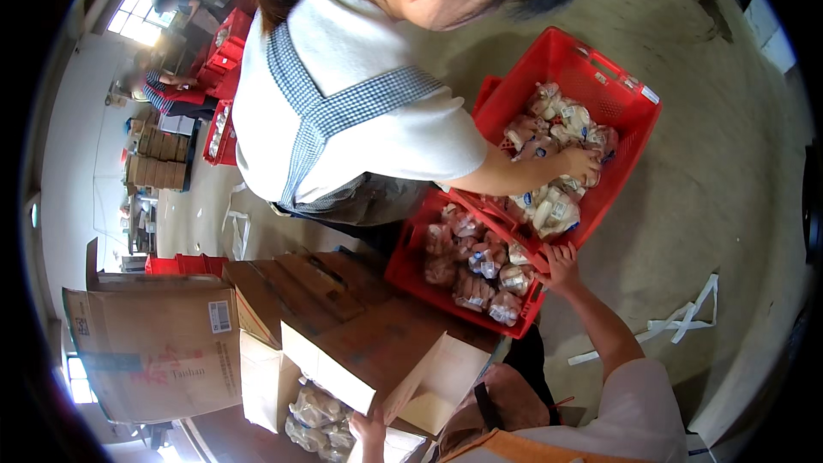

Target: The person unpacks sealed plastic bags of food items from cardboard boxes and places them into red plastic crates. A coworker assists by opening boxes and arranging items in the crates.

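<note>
My right hand [560, 268] grips the near corner rim of the upper red plastic crate [627, 190], fingers curled over it. That crate is tilted and holds clear bags of pale produce [556, 211], which look like mushrooms. It overlaps a lower red crate [411, 273] with more such bags [472, 292]. My left hand [368, 427] is at the mouth of an open cardboard carton [260, 382], by the corner of a raised flap [328, 366]. Bags of produce [318, 421] lie inside. Its fingertips are partly hidden, so its hold is unclear.
A co-worker in a checked apron [321, 112] leans over the upper crate, one hand [582, 166] on its bags. A large carton [154, 354] stands left. White strapping [685, 318] lies on the concrete floor. Other people and stacked red crates [222, 71] are farther back.
</note>
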`<state>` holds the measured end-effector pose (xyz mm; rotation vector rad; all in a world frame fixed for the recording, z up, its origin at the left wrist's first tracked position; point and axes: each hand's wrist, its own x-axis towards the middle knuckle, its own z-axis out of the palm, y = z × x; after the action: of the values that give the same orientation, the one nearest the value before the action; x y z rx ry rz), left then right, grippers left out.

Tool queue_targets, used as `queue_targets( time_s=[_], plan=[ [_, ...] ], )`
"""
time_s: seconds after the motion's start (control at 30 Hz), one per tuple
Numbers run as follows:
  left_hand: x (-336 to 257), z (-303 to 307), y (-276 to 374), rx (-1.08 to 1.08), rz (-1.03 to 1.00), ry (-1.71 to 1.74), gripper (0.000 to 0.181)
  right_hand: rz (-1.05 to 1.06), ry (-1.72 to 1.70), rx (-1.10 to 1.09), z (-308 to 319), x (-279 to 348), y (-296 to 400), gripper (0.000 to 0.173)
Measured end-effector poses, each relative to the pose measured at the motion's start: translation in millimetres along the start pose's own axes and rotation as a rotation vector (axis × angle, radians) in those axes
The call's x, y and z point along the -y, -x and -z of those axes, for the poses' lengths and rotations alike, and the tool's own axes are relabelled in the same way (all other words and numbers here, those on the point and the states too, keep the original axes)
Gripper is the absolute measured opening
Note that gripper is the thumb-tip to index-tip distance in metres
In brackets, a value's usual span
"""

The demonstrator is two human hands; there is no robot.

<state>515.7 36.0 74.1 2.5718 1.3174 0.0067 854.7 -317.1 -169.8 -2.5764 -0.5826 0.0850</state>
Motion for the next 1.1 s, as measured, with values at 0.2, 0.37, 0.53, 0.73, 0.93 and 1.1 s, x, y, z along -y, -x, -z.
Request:
queue_targets(
  time_s=[0.2, 0.37, 0.53, 0.73, 0.93, 1.1],
  plan=[
    [7, -3, 0, 0.027, 0.049, -0.047, 0.041, 0.031, 0.020, -0.018, 0, -2, -1, 0.075],
    [-17, 5, 0, -0.008, 0.039, -0.058, 0.042, -0.009, 0.056, 0.022, 0, -1, 0, 0.070],
    [-29, 11, -3, 0.012, 0.060, -0.021, 0.039, -0.106, 0.087, 0.209, -5, -3, -1, 0.084],
    [-31, 13, 3, 0.033, 0.077, -0.093, 0.044, -0.200, -0.052, 0.223, 17, 30, -10, 0.084],
    [-2, -18, 9, -0.075, 0.062, 0.032, 0.087, -0.006, -0.417, -0.009, 4, 117, 26, 0.059],
    [-43, 21, 4, 0.086, 0.074, 0.041, 0.096, 0.215, -0.642, 0.031, 26, 211, 39, 0.047]
  ],
)
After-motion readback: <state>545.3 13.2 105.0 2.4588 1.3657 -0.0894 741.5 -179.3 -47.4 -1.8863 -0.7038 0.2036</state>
